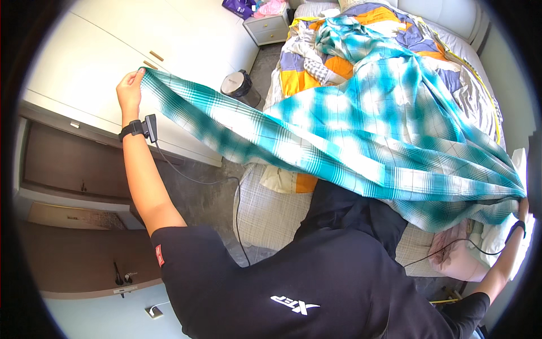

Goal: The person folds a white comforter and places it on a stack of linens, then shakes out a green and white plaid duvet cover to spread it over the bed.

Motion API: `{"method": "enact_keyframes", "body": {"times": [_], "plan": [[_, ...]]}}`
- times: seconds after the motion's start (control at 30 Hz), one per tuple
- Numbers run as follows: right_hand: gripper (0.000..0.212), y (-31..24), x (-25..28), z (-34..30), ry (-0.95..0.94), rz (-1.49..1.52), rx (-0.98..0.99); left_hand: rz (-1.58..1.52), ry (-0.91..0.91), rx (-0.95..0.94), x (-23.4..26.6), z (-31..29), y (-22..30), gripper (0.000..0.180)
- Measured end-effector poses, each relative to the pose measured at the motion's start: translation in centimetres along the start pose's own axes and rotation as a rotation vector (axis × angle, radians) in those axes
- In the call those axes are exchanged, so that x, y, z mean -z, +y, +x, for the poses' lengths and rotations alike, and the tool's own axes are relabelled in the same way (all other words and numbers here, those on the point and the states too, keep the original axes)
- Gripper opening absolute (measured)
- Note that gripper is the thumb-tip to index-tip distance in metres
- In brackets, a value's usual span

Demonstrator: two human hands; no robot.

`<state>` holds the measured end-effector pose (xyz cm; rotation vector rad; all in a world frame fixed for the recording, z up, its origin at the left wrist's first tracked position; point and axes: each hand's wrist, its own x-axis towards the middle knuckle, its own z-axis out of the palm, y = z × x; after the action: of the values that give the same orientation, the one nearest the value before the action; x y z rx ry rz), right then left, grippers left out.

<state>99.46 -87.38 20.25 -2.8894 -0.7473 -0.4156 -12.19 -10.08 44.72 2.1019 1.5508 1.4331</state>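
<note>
A large teal-and-white plaid sheet (pixel 389 113) is stretched wide in front of me. At the far left, my left hand (pixel 130 87) is closed on one corner, with the arm held out straight. My right hand (pixel 523 210), near the right rim of the view, grips the opposite end; folds of cloth partly cover its fingers. Between the two hands the near edge hangs in a long, sagging line. The far part of the sheet lies rumpled over the bed, on top of an orange, grey and white patterned quilt (pixel 296 82).
A lidded bin (pixel 237 85) stands on the grey floor beside white cabinets (pixel 186 34). Behind it is a small white nightstand (pixel 268 29). A pale checked bench or mattress edge (pixel 268 212) is near my legs. Black cables (pixel 238 209) run from both wristbands.
</note>
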Motion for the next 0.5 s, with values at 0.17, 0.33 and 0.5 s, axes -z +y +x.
{"method": "enact_keyframes", "body": {"times": [0.17,0.33,0.5], "plan": [[0.04,3.9,-0.1,-2.8,-0.003,0.125,0.069,-0.108,-0.186,-0.01,-4.0,0.4,2.6,0.019],[0.024,1.3,2.4,-8.8,-0.012,-0.265,0.549,0.009,-0.223,-0.301,-6.9,4.3,2.5,0.031],[0.042,-29.5,8.9,-14.6,-0.58,0.261,0.247,0.071,-0.18,-0.319,-3.1,5.9,7.0,0.032]]}}
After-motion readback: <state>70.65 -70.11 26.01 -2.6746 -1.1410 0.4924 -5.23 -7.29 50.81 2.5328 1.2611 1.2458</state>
